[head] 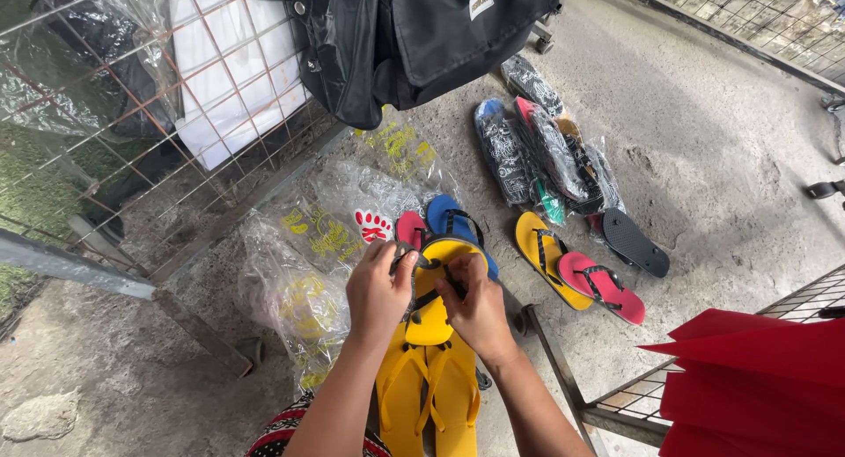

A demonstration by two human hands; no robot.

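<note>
We hold a yellow flip-flop (pixel 437 290) upright between both hands at the near centre of the scene, above the concrete floor (pixel 704 140), so that its sole faces us and its dark strap (pixel 429 265) lies within reach of our fingers. Our left hand (pixel 378 292) clasps the left edge and pinches the strap near the top, while our right hand (pixel 476 309) closes around the right edge, thumb pressing on the sole, steadying it. The sandal is bright yellow with a black thong strap, and it looks clean. Just below it lie two all-yellow flip-flops (pixel 429 395), side by side. Behind it, a red flip-flop (pixel 410 228) and a blue one (pixel 447 215) rest on clear plastic bags (pixel 308 246). To the right, a yellow-and-pink pair (pixel 576 272) lies near bagged sandals (pixel 546 153), spread out on the floor.
</note>
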